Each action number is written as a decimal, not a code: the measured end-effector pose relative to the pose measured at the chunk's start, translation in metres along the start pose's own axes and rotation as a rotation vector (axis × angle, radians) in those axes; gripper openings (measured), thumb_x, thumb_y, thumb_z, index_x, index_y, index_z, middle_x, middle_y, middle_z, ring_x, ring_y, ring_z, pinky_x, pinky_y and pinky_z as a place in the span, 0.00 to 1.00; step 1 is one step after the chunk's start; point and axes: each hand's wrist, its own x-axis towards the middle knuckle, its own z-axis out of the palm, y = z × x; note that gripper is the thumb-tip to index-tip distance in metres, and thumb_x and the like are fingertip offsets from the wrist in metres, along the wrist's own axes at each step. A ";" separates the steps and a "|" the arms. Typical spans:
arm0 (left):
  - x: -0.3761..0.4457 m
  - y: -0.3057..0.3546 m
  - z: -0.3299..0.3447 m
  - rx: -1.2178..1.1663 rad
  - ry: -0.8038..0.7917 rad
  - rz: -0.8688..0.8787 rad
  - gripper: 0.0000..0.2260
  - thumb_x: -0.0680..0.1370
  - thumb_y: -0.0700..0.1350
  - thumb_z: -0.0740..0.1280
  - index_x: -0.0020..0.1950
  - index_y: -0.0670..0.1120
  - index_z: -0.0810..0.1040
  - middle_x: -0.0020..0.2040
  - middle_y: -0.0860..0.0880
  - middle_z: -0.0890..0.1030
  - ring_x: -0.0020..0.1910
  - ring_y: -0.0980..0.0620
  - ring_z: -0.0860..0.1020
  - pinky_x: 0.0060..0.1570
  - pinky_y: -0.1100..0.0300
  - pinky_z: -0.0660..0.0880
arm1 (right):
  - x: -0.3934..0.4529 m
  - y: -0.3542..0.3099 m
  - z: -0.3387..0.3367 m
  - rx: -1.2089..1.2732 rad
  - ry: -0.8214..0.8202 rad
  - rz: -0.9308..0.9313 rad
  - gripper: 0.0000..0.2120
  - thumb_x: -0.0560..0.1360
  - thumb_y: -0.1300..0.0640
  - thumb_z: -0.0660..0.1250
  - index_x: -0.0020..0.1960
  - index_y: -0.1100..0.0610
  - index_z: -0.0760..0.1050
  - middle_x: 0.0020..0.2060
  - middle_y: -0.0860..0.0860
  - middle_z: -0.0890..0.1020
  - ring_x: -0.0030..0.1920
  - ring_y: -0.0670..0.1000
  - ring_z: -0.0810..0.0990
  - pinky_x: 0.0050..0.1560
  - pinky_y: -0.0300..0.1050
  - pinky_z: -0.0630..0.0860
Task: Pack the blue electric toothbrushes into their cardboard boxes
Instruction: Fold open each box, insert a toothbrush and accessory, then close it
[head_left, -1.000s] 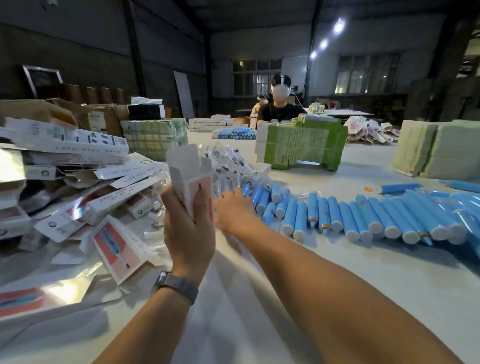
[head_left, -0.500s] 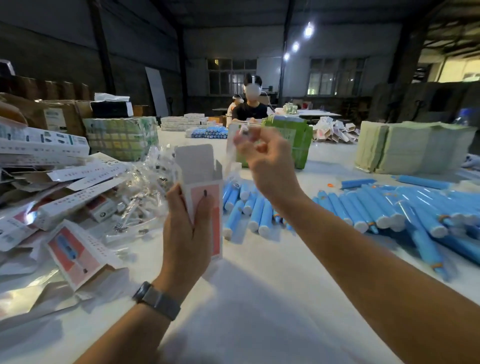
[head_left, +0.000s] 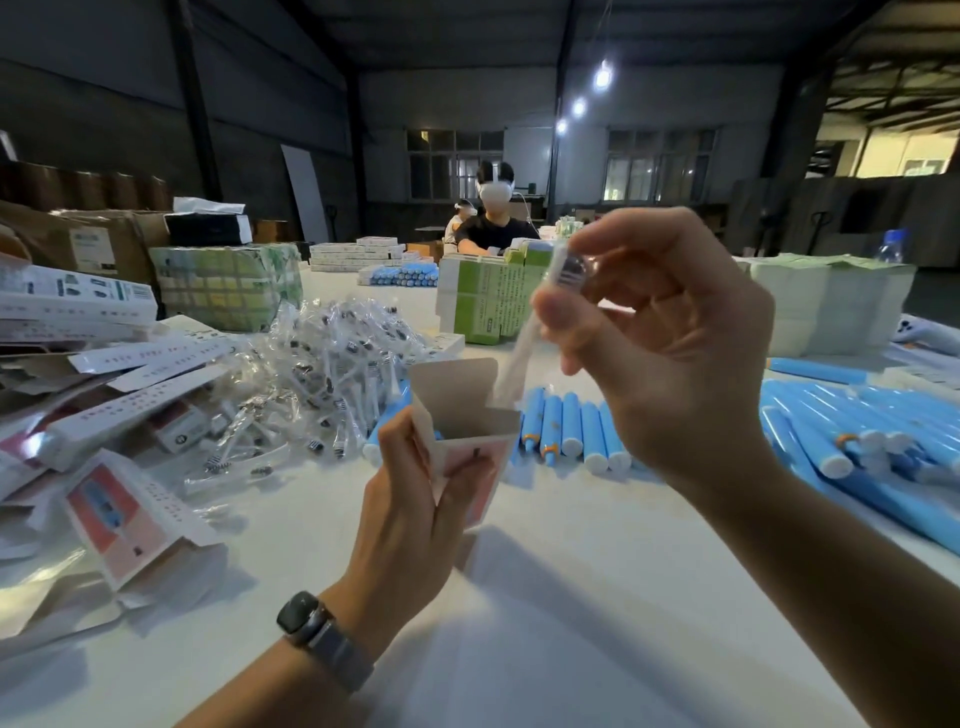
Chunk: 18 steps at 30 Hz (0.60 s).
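Observation:
My left hand (head_left: 415, 514) grips a pink and white cardboard box (head_left: 464, 415) upright, its top flap open. Just above it my right hand (head_left: 670, 338) pinches the top of a wrapped white brush head (head_left: 519, 358), whose lower end dips into the box opening. Blue toothbrush handles (head_left: 571, 431) lie side by side on the white table (head_left: 545, 597) behind the box, and several more handles (head_left: 857, 431) are piled at the right.
A heap of wrapped brush heads (head_left: 322, 374) lies left of the box. Flat and folded boxes (head_left: 119, 509) pile up at the far left. A green carton (head_left: 488, 301) and stacked paper (head_left: 831, 306) stand behind. A person sits at the table's far end.
My right hand went to the heap, lifted a wrapped brush head and brought it over the box. The left hand has tilted the box opening toward it.

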 end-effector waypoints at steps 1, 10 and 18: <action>0.000 0.000 0.000 0.004 -0.002 -0.007 0.15 0.77 0.57 0.62 0.58 0.57 0.60 0.52 0.72 0.76 0.44 0.58 0.78 0.39 0.70 0.73 | -0.002 0.001 0.002 -0.015 -0.025 -0.025 0.13 0.73 0.66 0.73 0.52 0.55 0.74 0.39 0.53 0.80 0.38 0.48 0.80 0.36 0.40 0.78; 0.005 0.006 -0.002 0.014 0.013 -0.042 0.22 0.77 0.60 0.62 0.67 0.61 0.58 0.55 0.69 0.78 0.47 0.60 0.81 0.41 0.61 0.77 | -0.027 0.034 0.011 -0.578 -0.306 -0.055 0.03 0.73 0.61 0.71 0.45 0.60 0.81 0.48 0.52 0.78 0.50 0.54 0.74 0.49 0.42 0.70; 0.008 0.020 -0.004 -0.180 -0.044 -0.023 0.20 0.80 0.57 0.61 0.69 0.65 0.56 0.58 0.62 0.78 0.50 0.51 0.83 0.46 0.53 0.82 | -0.035 0.042 0.008 -0.432 -0.290 0.121 0.10 0.77 0.56 0.68 0.56 0.58 0.82 0.52 0.54 0.74 0.51 0.52 0.76 0.48 0.37 0.69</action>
